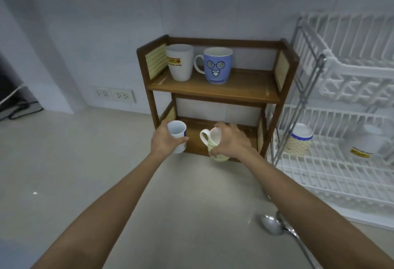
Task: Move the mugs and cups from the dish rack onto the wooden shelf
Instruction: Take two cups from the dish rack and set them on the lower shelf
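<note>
A two-level wooden shelf (215, 91) stands against the wall. Its top board carries a white mug with a yellow label (180, 63) and a blue mug with a cartoon face (217, 65). My left hand (164, 140) grips a small white cup with blue print (177, 133), upright, just in front of the lower level's left side. My right hand (231, 143) holds a cream mug with a white handle (211, 140), tilted toward the lower level. In the white dish rack (341, 172) on the right lie a blue-banded cup (300, 138) and a white mug with a yellow label (366, 143).
Two metal spoons (275, 225) lie on the beige counter near my right forearm. A double wall socket (114, 94) sits low on the wall left of the shelf. A dark appliance with cables (12, 98) is at the far left.
</note>
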Tool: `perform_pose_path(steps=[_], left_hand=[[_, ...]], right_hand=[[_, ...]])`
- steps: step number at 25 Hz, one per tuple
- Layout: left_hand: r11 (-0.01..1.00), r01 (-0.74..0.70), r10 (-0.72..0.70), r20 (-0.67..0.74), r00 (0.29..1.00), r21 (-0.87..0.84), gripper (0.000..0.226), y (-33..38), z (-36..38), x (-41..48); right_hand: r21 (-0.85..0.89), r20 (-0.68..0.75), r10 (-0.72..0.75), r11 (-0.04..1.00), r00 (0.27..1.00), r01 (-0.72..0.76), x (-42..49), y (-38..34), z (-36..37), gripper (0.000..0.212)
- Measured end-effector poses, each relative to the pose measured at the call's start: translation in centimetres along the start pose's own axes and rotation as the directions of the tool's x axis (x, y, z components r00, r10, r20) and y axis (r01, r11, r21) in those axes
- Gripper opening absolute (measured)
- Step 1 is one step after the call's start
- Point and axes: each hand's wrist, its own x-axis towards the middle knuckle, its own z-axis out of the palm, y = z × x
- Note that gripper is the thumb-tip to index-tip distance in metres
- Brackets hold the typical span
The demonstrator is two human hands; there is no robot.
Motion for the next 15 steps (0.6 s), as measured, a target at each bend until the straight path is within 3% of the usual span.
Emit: perform_pose_path(steps=[7, 15], left_hand=[[1.0, -0.013, 0.012, 0.093, 0.996, 0.008, 0.076, -1.4, 2.5, 6.1], [0.997, 0.026, -0.017, 0.104, 0.994, -0.078, 0.075, -3.4, 6.7, 10.9]], right_hand=[[0.019, -0.013, 0.194, 0.981, 0.981, -0.194, 7.5, -2.1, 2.4, 0.087], [-0.042, 0.033, 0.268, 0.963, 0.963, -0.266, 13.1, -3.2, 5.3, 0.09]])
